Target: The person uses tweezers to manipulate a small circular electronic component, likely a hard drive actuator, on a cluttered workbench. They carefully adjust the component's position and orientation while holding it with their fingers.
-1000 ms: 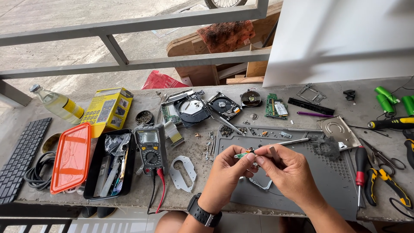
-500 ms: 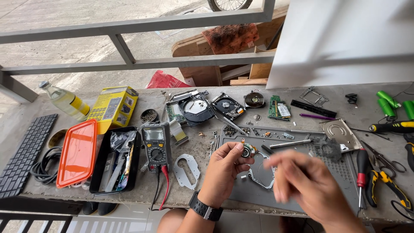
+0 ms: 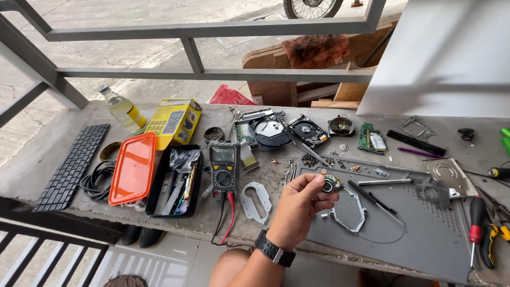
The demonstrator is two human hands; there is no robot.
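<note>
My left hand (image 3: 298, 207), with a black watch on the wrist, holds a small round metal motor part (image 3: 331, 184) between thumb and fingertips above the grey work mat (image 3: 425, 239). Below it on the mat lies a metal bracket frame (image 3: 348, 212). A black-handled screwdriver (image 3: 372, 195) lies just to the right of the hand. My right hand is out of the picture.
A yellow multimeter (image 3: 223, 162) with red and black leads, an open black tool case (image 3: 175, 178) with an orange lid (image 3: 133, 169), a keyboard (image 3: 71, 165), a bottle (image 3: 123, 110), a yellow box (image 3: 174, 122), opened hard drives (image 3: 268, 129) and pliers (image 3: 491, 234) crowd the concrete bench. A metal railing (image 3: 212, 74) runs behind.
My right hand has let go and dropped out of view. The left hand keeps the small round part and has lifted it slightly; the view has shifted right.
</note>
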